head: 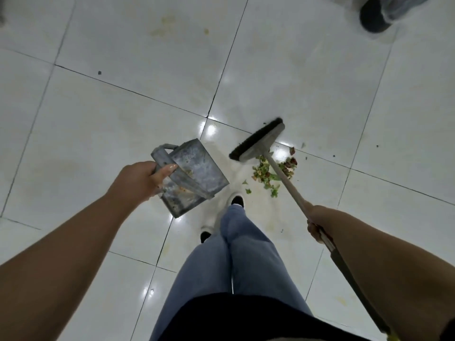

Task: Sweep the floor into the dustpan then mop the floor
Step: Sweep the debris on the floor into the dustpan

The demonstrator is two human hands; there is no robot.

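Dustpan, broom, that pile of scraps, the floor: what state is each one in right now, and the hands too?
Dustpan: held up off the floor, tilted, a few bits inside.
Broom: bristles beside the pile, handle slanting back to the person.
Scraps: loose pile on the floor, not yet in the dustpan.
Floor: glossy, stained, specks scattered.
Left hand: grips the dustpan.
Right hand: grips the broom handle.

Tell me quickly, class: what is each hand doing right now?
Left hand: closed, gripping the metal dustpan.
Right hand: closed, gripping the broom handle.
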